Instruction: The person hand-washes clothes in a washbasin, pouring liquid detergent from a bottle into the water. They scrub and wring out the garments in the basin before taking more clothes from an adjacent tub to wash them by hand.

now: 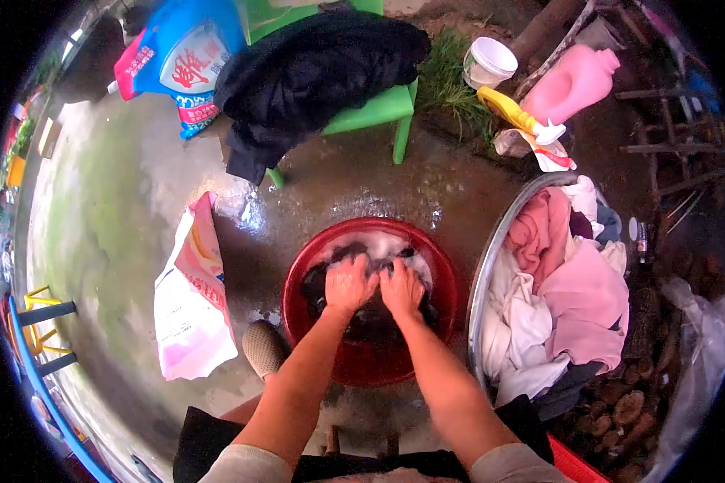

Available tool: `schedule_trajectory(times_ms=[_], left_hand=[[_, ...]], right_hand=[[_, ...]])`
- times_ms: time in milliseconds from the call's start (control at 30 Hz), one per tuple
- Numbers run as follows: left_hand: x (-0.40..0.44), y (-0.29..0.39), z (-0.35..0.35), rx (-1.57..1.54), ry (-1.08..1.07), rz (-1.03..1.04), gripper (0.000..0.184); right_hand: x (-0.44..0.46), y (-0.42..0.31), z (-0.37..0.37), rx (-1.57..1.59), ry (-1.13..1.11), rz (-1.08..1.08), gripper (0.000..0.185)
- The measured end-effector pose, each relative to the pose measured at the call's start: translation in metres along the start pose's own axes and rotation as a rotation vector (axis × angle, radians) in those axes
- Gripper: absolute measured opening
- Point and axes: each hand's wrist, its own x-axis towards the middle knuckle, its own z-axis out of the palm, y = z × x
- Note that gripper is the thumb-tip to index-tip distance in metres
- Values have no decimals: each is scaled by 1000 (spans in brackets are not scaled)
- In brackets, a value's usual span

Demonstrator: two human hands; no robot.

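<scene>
A red basin (pixel 294 338) on the wet ground holds dark, soaked cloth (pixel 362 322) and white suds (pixel 379 241). My left hand (pixel 350 283) is closed on the dark cloth in the left half of the basin. Close beside it on the right, my right hand (pixel 401 286) also has its fingers curled into the dark cloth. The fingertips of both hands are partly hidden in the cloth and suds. To the right of the basin, a large metal tub (pixel 479 306) is heaped with pink cloth (pixel 584 298) and white cloth (pixel 503 322).
Black clothing (pixel 314 72) lies over a green chair (pixel 379 113) ahead. A blue bag (pixel 193 48) stands beside it. A pink-and-white bag (pixel 193 306) lies left. At the upper right are a white bucket (pixel 490 63), a pink jug (pixel 568 84) and a yellow bottle (pixel 507 109).
</scene>
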Motion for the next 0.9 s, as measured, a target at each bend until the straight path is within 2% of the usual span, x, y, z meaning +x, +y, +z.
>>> schedule_trajectory(times_ms=[33,67,100,133,167,233,267,300,367,400,500,567,633,667,733,833,867,900], left_hand=[[11,5,-8,-24,-31,-20,33],[22,5,-9,2,-48,-52,36],[30,6,-10,27,-68,-86,38],[38,16,-33,-157,-213,-297,40],[45,-1,-24,-495,-87,-324,39],[41,-8,-48,-1050,-93,-517,36],[30,-3,-62,-1273,-106,-668,31],[15,10,-84,-1344,-142,-673,30],[-16,32,-119,-1486,-223,-675,27],[-26,28,-119,-1508,-260,-540,26],[-61,51,-155,-1681,-235,-350,27],[-82,56,-174,-1644,-176,-283,23],[-94,47,-174,-1596,-233,-252,24],[-97,40,-166,-1373,-228,-221,28],[-104,30,-151,-925,-211,-162,39],[-127,45,-146,-512,77,-3,65],[-129,54,-152,-637,30,18,85],[-131,66,-156,-619,117,82,88]], right_hand=[[17,-5,-13,-19,-142,71,45],[23,-13,-29,54,-134,83,54],[36,-18,-38,284,-60,53,54],[47,-11,-35,416,-89,48,52],[50,2,-27,576,-139,50,49],[38,17,-25,874,-204,85,44],[22,21,-23,964,-219,150,34],[7,27,-22,1050,-234,213,26],[-16,25,-33,1087,-160,125,24],[-28,17,-46,1085,-130,83,23],[-68,-17,-121,1081,-147,-60,17],[-104,-52,-192,1093,-165,-242,19],[-120,-65,-224,1093,-130,-284,21],[-127,-72,-242,1028,-109,-304,21],[-140,-87,-271,970,-44,-348,23],[-156,-105,-307,996,-16,-425,21],[-162,-111,-320,992,-33,-478,19],[-168,-117,-331,987,-51,-530,17]])
